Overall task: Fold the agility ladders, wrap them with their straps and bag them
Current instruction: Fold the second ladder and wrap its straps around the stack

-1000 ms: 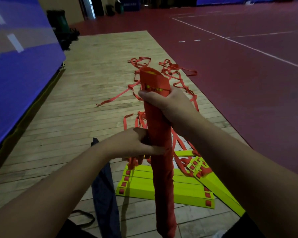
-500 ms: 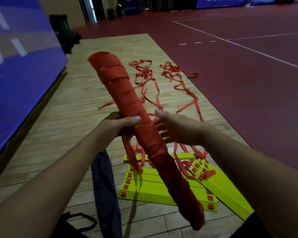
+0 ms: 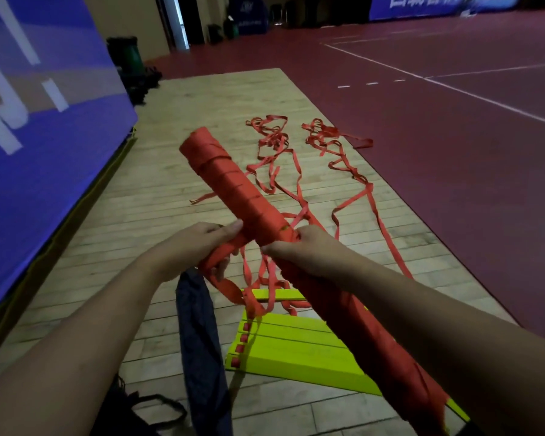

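A long bundle of folded ladder rungs wound in red strap [image 3: 233, 187] slants from upper left down to lower right in front of me. My right hand [image 3: 299, 247] grips the bundle near its middle. My left hand [image 3: 199, 247] holds a loose length of the red strap [image 3: 224, 251] just left of the bundle. A second stack of yellow rungs [image 3: 293, 350] lies folded on the wooden floor below, its red straps [image 3: 296, 171] trailing loose and tangled away from me. A dark blue bag [image 3: 202, 341] lies flat to the left of the yellow stack.
A blue padded wall [image 3: 38, 146] runs along the left. The wooden floor strip [image 3: 177, 127] meets a red court floor [image 3: 453, 152] on the right. A black strap or handle [image 3: 158, 407] lies near my feet. Dark equipment [image 3: 129, 64] stands at the far left corner.
The wrapped bundle went from upright to slanting with its top to the left. My right hand moved from its top to its middle, and my left hand now holds a loose strap length.
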